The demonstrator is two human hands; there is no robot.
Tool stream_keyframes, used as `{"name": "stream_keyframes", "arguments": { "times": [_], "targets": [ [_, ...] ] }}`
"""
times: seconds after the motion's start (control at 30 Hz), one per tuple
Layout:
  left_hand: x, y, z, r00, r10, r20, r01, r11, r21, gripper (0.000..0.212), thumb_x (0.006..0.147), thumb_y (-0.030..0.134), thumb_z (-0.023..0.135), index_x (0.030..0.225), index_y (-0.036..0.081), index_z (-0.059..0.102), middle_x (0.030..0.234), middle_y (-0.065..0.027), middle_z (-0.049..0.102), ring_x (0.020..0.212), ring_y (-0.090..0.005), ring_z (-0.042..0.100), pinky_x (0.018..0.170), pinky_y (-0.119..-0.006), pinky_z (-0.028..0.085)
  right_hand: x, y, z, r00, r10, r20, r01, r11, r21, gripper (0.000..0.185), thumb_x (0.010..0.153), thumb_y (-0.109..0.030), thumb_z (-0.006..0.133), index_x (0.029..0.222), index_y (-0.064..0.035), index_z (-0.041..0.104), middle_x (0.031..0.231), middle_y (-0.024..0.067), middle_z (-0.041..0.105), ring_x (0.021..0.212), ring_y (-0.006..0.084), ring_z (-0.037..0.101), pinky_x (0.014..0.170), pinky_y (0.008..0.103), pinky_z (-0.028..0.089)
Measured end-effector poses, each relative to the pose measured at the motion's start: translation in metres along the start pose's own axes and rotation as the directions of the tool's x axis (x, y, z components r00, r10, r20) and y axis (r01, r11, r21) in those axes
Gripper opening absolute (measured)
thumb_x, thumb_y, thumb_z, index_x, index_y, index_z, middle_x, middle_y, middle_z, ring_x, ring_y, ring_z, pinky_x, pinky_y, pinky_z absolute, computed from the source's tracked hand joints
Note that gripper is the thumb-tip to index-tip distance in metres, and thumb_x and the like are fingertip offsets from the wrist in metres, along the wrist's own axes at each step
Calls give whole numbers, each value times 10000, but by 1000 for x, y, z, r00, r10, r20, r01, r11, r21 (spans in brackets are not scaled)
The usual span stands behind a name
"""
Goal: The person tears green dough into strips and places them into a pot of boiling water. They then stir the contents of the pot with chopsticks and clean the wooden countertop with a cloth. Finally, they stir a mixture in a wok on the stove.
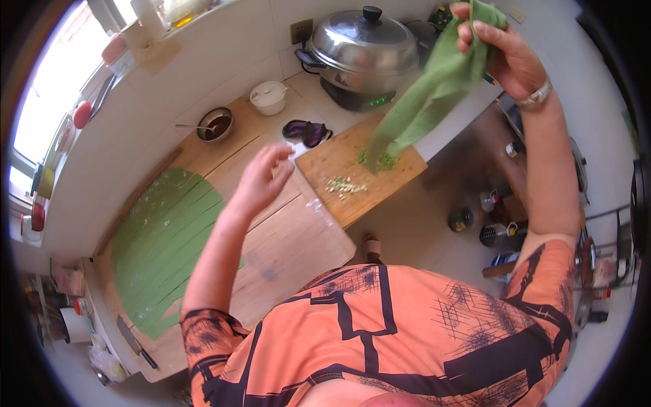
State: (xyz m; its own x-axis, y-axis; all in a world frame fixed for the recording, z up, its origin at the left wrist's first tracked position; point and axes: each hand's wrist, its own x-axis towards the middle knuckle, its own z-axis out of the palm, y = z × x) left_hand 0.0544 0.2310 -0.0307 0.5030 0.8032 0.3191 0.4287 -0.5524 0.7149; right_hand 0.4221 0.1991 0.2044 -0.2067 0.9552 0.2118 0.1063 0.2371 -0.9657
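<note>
Raised high at the upper right, my right hand (516, 63) grips wide strips of green dough (432, 96). They hang down and to the left, their blurred lower ends over a small wooden cutting board (330, 175). My left hand (264, 178) holds nothing; its fingers are loosely bent with the thumb apart, above the edge of the large wooden board (305, 249). On that board's left lies a sheet of green dough (163, 249), cut into long strips and dusted with white powder. Chopped green herbs (389, 162) and chopped pale bits (346, 187) sit on the cutting board.
A lidded electric pot (363, 46) with lit green indicators stands at the back. Nearby are a white lidded tub (268, 98), a metal bowl (215, 124) of dark sauce with a spoon, and a dark purple item (307, 133). A knife (136, 342) lies at the lower left.
</note>
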Motion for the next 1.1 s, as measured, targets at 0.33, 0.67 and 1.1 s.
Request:
{"name": "stream_keyframes", "arguments": {
  "times": [0.33, 0.67, 1.1],
  "targets": [
    [288, 28, 80, 986, 120, -115, -73, 934, 350, 351, 821, 272, 576, 1120, 89, 557, 1046, -135, 575, 922, -266, 597, 826, -359, 467, -3, 94, -209, 942, 312, -123, -324, 941, -94, 160, 838, -160, 611, 942, -40, 597, 750, 14, 589, 684, 97, 575, 662, 233, 485],
    [487, 27, 102, 983, -177, 40, 97, 700, 708, 568, 818, 511, 510, 1284, 191, 450, 1174, -136, 541, 1083, -291, 534, 916, -388, 439, 2, 79, -303, 934, 261, -244, -289, 953, -88, 135, 845, -149, 609, 931, -45, 611, 800, 20, 628, 718, 96, 609, 682, 239, 511],
    [487, 49, 30, 929, 66, -365, -35, 995, 92, 386, 870, 383, 528, 981, 13, 528, 760, -111, 571, 646, -182, 529, 558, -319, 440, 23, 61, -330, 951, 162, -261, -216, 957, -192, 219, 855, -238, 608, 980, -59, 608, 854, -5, 616, 748, 68, 587, 721, 215, 491]
  ]
}}
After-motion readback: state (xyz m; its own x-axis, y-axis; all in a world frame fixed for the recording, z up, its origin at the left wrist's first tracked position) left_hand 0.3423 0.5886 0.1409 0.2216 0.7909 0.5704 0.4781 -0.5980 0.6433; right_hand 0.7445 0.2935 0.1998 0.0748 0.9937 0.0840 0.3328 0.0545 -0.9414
